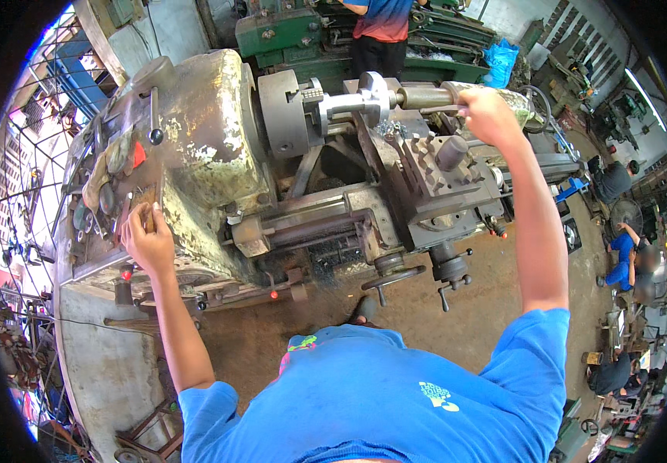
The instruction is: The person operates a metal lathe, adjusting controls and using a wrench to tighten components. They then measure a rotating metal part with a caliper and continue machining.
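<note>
A metal workpiece [343,103] with a bright round flange sits between the chuck [283,114] of a worn lathe and its tailstock quill [426,96]. My right hand [491,117] is closed round a short lever [443,109] by the tailstock. Over the tool-covered left end of the headstock, my left hand [148,241] has its fingers drawn together on something small and brownish, mostly hidden by them. The tool post [445,174] stands on the carriage in front of the workpiece, with metal chips [399,128] beside it.
Loose tools and a glove [96,184] lie on the headstock. A lever with a dark knob [155,136] rises there. Handwheels [397,276] jut out in front. Behind the lathe, a person [380,31] stands at a green machine [278,35]; other people are at far right.
</note>
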`<state>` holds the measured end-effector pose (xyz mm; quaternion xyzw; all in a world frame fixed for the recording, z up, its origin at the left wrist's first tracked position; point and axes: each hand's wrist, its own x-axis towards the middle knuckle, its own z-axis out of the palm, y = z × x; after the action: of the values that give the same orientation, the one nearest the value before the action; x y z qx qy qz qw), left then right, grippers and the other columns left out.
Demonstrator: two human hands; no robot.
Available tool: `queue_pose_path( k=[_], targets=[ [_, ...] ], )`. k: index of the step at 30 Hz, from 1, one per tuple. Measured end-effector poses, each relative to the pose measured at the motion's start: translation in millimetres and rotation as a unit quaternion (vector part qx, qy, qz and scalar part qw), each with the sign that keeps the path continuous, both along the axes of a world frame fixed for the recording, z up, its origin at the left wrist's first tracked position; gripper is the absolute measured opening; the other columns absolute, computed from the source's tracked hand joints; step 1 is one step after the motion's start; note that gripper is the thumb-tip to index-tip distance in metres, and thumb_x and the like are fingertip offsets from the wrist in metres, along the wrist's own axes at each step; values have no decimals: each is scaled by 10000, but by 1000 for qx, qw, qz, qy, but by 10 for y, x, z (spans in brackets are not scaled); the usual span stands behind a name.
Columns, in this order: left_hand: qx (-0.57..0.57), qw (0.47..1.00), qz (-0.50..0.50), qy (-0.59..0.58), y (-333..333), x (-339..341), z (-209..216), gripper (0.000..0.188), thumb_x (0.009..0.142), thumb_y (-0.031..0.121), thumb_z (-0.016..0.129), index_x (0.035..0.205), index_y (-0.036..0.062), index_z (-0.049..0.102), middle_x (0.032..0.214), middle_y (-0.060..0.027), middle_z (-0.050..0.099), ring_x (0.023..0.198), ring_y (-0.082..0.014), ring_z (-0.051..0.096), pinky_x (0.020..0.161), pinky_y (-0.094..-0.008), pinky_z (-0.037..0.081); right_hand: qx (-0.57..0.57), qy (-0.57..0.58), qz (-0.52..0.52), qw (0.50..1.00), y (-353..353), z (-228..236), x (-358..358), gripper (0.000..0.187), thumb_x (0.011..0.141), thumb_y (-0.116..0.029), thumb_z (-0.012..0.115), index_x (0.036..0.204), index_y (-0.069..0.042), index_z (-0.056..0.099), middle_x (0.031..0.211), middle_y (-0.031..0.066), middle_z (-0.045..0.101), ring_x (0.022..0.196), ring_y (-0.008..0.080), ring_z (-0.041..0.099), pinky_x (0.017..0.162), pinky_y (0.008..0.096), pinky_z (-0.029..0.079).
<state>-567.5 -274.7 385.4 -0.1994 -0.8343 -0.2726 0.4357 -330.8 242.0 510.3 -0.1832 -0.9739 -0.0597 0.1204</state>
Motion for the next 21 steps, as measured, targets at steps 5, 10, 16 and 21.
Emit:
queue_pose_path(
  k=[5, 10, 16, 21],
  targets=[
    [47, 997, 40, 56, -1, -56, -97, 173, 826, 122, 723, 964, 40, 659, 960, -86, 685, 917, -292, 622, 821, -404, 475, 61, -144, -5, 988, 282, -366, -697, 169, 760, -71, 590, 865, 8, 697, 909, 236, 692, 881, 375, 686, 773, 437, 556],
    [37, 996, 48, 63, -18, -68, -103, 106, 860, 114, 704, 938, 48, 677, 949, -90, 702, 892, -285, 643, 804, -397, 497, 56, -162, -4, 985, 265, -526, -1071, 202, 780, -206, 708, 891, -38, 725, 895, 213, 695, 875, 370, 684, 756, 444, 549],
    [37, 995, 67, 68, 4, -67, -134, 94, 859, 122, 703, 908, 48, 674, 919, -86, 701, 869, -295, 643, 774, -399, 502, 4, -78, 6, 997, 492, -548, -1133, 180, 811, -213, 716, 865, -43, 728, 921, 182, 686, 936, 350, 651, 836, 430, 519],
    [33, 994, 85, 65, 31, -69, -134, 109, 853, 148, 713, 884, 50, 677, 896, -85, 699, 850, -294, 643, 763, -397, 501, 6, -45, 62, 997, 694, -581, -1136, 187, 815, -225, 682, 885, -58, 726, 938, 189, 694, 927, 358, 667, 832, 426, 534]
  ],
)
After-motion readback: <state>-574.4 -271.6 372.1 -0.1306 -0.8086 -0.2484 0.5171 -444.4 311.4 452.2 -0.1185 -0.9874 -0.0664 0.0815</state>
